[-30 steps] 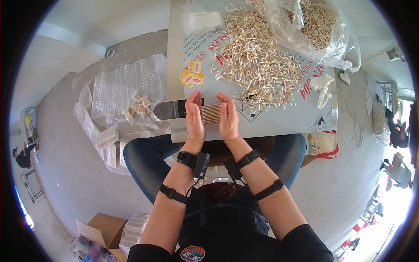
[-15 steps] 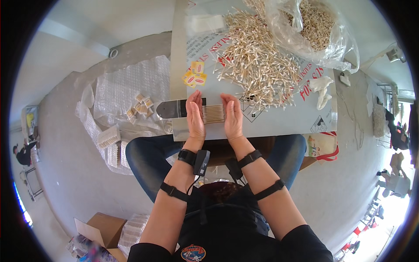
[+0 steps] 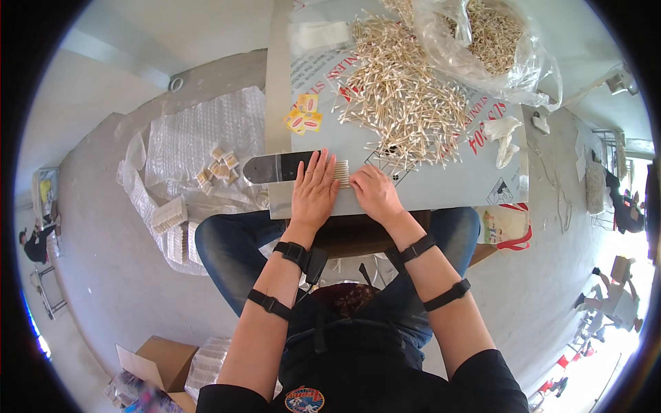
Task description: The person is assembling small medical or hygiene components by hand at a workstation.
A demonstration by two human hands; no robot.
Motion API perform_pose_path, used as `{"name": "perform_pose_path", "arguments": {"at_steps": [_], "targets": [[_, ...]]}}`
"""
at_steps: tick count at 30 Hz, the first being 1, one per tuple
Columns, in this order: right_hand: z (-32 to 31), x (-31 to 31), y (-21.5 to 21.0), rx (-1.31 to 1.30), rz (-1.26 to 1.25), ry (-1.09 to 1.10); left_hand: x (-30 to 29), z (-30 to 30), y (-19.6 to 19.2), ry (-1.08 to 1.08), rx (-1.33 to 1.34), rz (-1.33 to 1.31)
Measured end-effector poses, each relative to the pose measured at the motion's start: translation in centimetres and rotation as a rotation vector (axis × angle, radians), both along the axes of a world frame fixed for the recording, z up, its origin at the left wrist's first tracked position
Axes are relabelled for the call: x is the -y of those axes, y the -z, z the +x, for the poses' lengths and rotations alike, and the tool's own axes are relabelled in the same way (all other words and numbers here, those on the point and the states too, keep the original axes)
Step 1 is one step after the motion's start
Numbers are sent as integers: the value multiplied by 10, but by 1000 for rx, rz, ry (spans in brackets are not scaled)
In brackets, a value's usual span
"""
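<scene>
A flat row of cotton swabs (image 3: pixel 342 173) lies side by side on the metal-sheet tabletop (image 3: pixel 413 193) in front of me. My left hand (image 3: pixel 315 189) rests flat with its fingers stretched out, covering the row's left part and the end of a black strip with a rounded tip (image 3: pixel 265 168). At the row's right ends is my right hand (image 3: pixel 377 193), its fingers curled in and the fingertips touching the swab tips. Whether it pinches any swab is hidden. Just beyond both hands spreads a large loose heap of cotton swabs (image 3: pixel 413 96).
An open clear plastic bag (image 3: pixel 544 76) of swabs stands at the far right, near a crumpled white glove-like piece (image 3: pixel 506 131). Yellow-and-white cards (image 3: pixel 304 122) lie far left. On bubble wrap (image 3: pixel 196 117) on the floor sit small swab bundles (image 3: pixel 219 165). A cardboard box (image 3: pixel 165 358) is lower left.
My left hand has turned from upright beside the row to palm down over its left part. My right hand's fingers have curled in at the right ends.
</scene>
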State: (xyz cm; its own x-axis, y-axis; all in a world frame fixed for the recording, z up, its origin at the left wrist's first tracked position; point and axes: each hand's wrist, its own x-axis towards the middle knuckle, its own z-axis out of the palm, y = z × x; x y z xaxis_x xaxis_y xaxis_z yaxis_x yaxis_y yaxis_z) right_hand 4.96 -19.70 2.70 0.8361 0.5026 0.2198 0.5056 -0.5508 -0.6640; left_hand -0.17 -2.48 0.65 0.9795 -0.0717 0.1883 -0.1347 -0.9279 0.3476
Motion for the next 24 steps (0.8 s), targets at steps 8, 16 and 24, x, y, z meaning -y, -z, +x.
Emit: {"name": "perform_pose_path", "arguments": {"at_steps": [8, 16, 24], "targets": [[4, 2, 2, 130, -170, -160, 1, 1, 2, 0, 3, 50], [4, 2, -3, 202, -259, -257, 1, 2, 2, -2, -12, 78], [3, 21, -9, 161, -453, -200, 2, 3, 7, -3, 7, 80]]}}
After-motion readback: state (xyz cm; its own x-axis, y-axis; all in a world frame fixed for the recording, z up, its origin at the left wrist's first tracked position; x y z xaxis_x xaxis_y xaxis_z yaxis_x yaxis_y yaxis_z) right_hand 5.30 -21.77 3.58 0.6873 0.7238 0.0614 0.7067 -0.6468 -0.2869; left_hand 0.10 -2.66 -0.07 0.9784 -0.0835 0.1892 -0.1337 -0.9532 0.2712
